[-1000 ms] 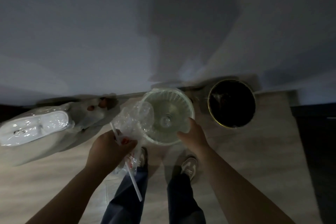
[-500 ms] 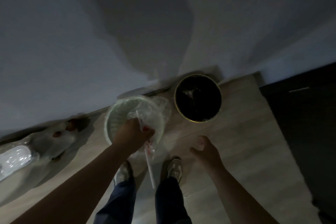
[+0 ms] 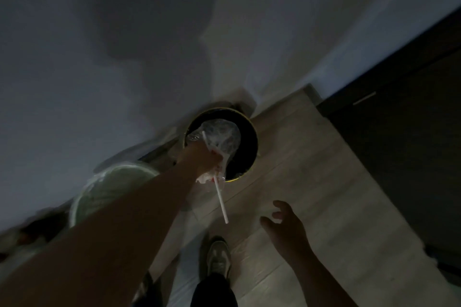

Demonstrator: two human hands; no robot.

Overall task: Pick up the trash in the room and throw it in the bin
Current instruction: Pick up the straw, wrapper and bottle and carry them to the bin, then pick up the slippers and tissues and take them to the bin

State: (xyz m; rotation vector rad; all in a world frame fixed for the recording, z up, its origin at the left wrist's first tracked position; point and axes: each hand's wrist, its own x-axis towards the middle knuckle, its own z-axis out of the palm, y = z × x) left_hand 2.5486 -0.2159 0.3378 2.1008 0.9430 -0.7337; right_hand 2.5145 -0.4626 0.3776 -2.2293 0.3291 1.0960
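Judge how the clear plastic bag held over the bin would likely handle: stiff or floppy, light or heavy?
Probably floppy: the plastic bag crumples and bulges around the left hand gripping it. Likely light, since one hand holds it out over the bin. The straw sticks out straight, so it seems stiffer and might snag the rim.

bin (image 3: 252, 142) mouth open (wall (image 3: 124, 57) close behind); pale basket (image 3: 107, 189) just beside it.

Pale wood floor (image 3: 336, 194) underfoot, grey wall (image 3: 74, 32) ahead with a broad shadow across it. Dark panel (image 3: 411, 144) off to the right. Round pale-green object (image 3: 112, 187) by the wall on the left, blurred. One shoe (image 3: 218, 257), and a dark trouser leg (image 3: 214, 291) below.
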